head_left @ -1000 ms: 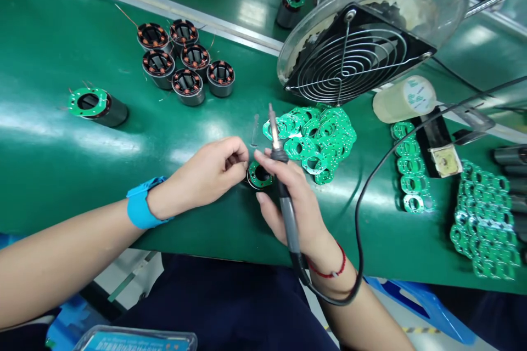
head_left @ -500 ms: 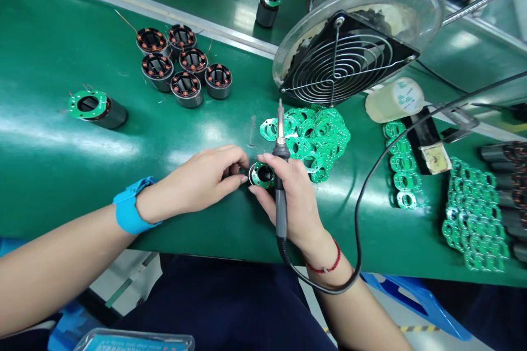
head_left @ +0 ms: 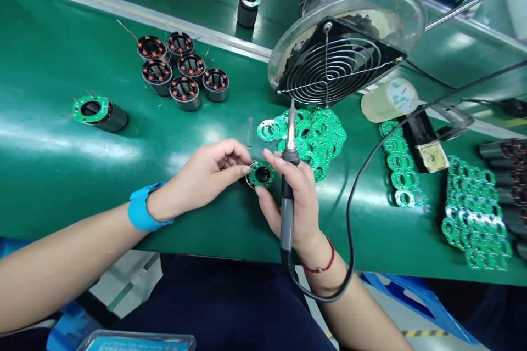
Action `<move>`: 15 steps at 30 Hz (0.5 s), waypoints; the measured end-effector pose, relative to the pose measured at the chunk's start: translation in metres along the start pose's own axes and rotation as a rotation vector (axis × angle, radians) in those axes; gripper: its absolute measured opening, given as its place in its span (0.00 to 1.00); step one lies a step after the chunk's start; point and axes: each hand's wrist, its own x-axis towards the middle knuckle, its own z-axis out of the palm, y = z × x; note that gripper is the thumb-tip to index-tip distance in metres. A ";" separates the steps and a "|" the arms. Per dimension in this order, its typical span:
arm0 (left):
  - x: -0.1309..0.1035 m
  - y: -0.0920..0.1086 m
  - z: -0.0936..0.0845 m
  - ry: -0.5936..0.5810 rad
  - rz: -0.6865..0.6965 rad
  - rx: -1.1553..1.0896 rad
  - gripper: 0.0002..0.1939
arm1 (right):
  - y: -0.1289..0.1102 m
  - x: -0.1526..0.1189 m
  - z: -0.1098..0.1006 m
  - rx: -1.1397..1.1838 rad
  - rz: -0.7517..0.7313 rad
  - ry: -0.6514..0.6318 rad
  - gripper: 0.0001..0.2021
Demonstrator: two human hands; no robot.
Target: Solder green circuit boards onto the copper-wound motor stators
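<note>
A motor stator point(head_left: 269, 171) topped with a green ring-shaped circuit board stands upright on the bench between my hands. At the left edge of that board, my left hand point(head_left: 216, 175) pinches thumb and forefinger together on what looks like a thin wire. The fingertips partly hide it. My right hand point(head_left: 302, 205) holds a soldering iron point(head_left: 287, 214) in its palm, tip pointing up and away from the board. Its thumb and fingertips rest around the right side of the stator. Loose green ring boards point(head_left: 325, 137) lie heaped just beyond the iron.
Several bare stators point(head_left: 185, 93) stand at the back left. One stator with a board point(head_left: 101, 113) lies on its side farther left; another point(head_left: 247, 9) stands beyond the rail. A fume fan point(head_left: 329, 68) stands ahead. At right are a tape roll point(head_left: 389, 100) and board panels point(head_left: 473, 214).
My left fingers have shifted up along the board's left edge. The stator's board faces me a little more, and the iron has moved slightly right relative to it. The view has shifted slightly.
</note>
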 end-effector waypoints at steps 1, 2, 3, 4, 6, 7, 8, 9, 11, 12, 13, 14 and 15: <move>0.000 0.000 -0.001 -0.009 -0.009 0.033 0.02 | -0.001 0.001 0.000 0.007 -0.011 -0.007 0.28; 0.000 0.001 -0.002 -0.020 -0.010 0.061 0.03 | -0.002 0.001 -0.001 0.012 -0.022 -0.016 0.28; -0.001 0.001 -0.002 -0.025 -0.006 0.085 0.04 | -0.003 0.002 -0.001 0.012 -0.030 -0.026 0.27; -0.001 0.002 -0.003 -0.026 0.000 0.109 0.05 | -0.004 0.003 -0.001 0.007 -0.031 -0.031 0.25; -0.003 0.002 -0.004 -0.024 0.024 0.186 0.05 | -0.004 0.003 -0.002 -0.001 -0.013 -0.039 0.22; -0.003 0.003 -0.004 -0.019 0.045 0.238 0.06 | -0.004 0.003 -0.003 0.003 0.001 -0.034 0.20; -0.004 0.003 -0.004 -0.014 0.073 0.294 0.06 | -0.003 0.002 -0.003 0.019 0.013 -0.019 0.19; -0.004 0.004 -0.003 -0.008 0.105 0.349 0.06 | -0.002 0.000 -0.004 0.049 0.022 0.005 0.19; -0.005 0.005 -0.002 0.000 0.165 0.434 0.07 | 0.000 -0.005 -0.006 0.130 0.026 0.079 0.19; -0.005 0.005 -0.002 0.000 0.186 0.462 0.07 | 0.001 -0.008 -0.007 0.169 0.026 0.124 0.19; -0.005 0.005 -0.002 -0.003 0.200 0.482 0.07 | 0.003 -0.010 -0.008 0.202 0.024 0.163 0.18; -0.004 0.005 -0.001 -0.005 0.211 0.498 0.07 | 0.003 -0.013 -0.010 0.227 0.020 0.193 0.17; -0.004 0.005 -0.001 -0.006 0.216 0.512 0.07 | 0.004 -0.015 -0.011 0.244 0.013 0.216 0.16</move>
